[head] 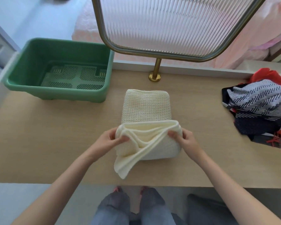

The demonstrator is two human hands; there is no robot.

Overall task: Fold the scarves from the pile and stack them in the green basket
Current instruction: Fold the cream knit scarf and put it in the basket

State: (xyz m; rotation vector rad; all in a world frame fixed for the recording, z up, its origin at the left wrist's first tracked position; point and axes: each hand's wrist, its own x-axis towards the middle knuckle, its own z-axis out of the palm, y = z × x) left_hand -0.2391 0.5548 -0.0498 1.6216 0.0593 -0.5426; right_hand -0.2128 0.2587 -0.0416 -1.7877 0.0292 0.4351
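Head view — both hands, left hand (111, 140) and right hand (183, 140), pinch the cream scarf's (146, 111) near fold.

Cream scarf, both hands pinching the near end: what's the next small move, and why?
Probably carry that lifted end forward over the flat half. The left hand and right hand hold the cream scarf with its layers splayed and a corner drooping, and the green basket holds nothing yet.

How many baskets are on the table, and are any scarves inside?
1. The green basket sits at the table's far left, and no scarves are in it. The cream scarf is in the middle, held by the left hand and right hand.
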